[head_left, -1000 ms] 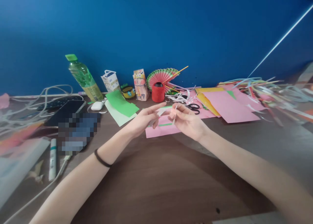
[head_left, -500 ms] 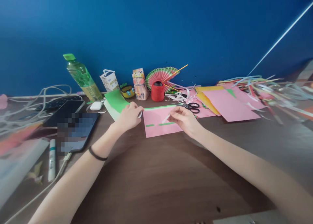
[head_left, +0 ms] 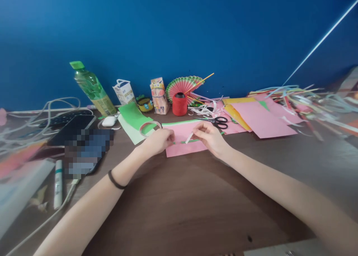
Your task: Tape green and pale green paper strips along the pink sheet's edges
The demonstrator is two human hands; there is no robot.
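Thumb and fingers of my right hand pinch a short narrow white strip, probably a piece of tape, held over a pink paper sheet. Green bands run along the sheet's far edge and across its middle. Over the sheet's left part is my left hand, its fingers loosely bent, with no object visible in them; the fingertips are partly hidden. Behind that hand a tape roll rests on green paper. Black-handled scissors lie just beyond my right hand.
Along the back stand a tilted green bottle, a small carton, a decorated box, a red thread spool and a paper fan. More pink paper lies right. Phones, cables and a marker are left.
My left hand has let go of the tape roll and moved right, over the pink sheet. My right hand stays nearly in place with the white strip.
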